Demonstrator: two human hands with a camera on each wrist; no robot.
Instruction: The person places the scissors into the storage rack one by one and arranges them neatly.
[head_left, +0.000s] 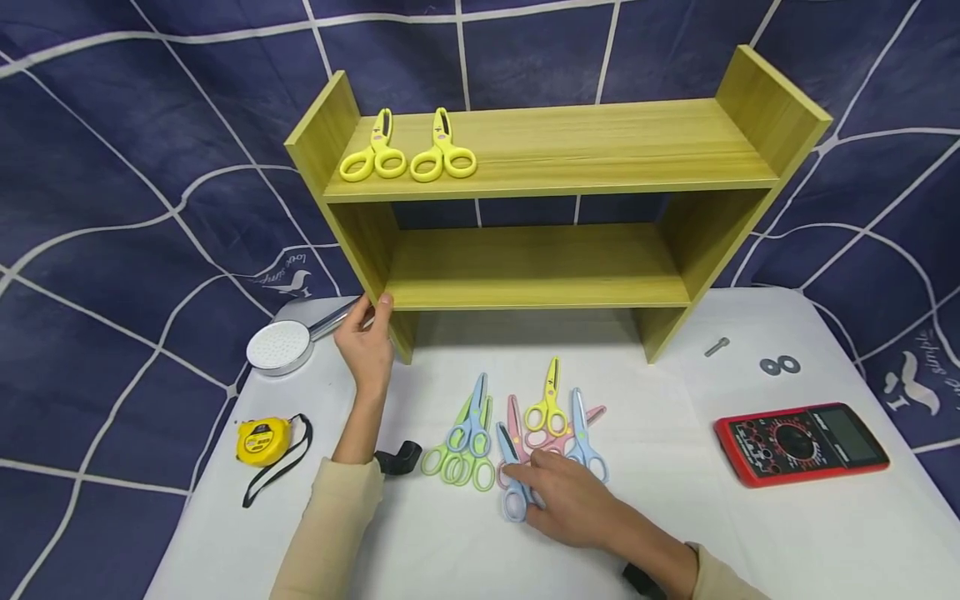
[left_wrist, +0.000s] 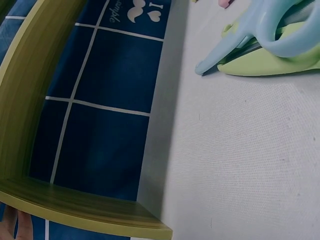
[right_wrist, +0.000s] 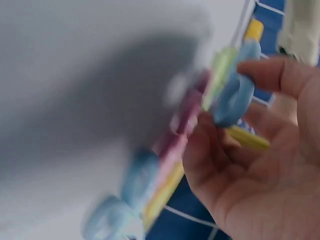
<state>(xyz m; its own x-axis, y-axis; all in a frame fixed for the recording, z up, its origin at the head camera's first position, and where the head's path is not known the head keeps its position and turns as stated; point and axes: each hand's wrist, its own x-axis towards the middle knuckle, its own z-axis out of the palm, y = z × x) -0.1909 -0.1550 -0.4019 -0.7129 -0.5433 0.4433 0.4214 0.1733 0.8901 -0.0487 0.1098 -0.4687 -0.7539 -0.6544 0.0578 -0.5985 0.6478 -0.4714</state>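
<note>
My right hand (head_left: 573, 500) pinches a pair of light blue scissors (head_left: 507, 450) by the handle, at the near side of a group of scissors. Thumb and fingertips meet at its handle loop (right_wrist: 235, 102) in the right wrist view. Around it are pink scissors (head_left: 513, 417), yellow scissors (head_left: 552, 387), another blue pair (head_left: 578, 414) and a blue pair (head_left: 478, 408) lying over green scissors (head_left: 435, 458). With my left hand (head_left: 365, 346) I grip the left side panel of a wooden shelf (head_left: 540, 271), low down; its fingers lie along the panel's outer face.
Two yellow scissors (head_left: 444, 150) stand side by side on the upper board. Left on the table are a shower head (head_left: 279, 346), a tape measure (head_left: 262, 442) and a black pipe-shaped piece (head_left: 405, 457). Right are a bolt (head_left: 717, 347), washers (head_left: 788, 364) and a red multimeter (head_left: 802, 444).
</note>
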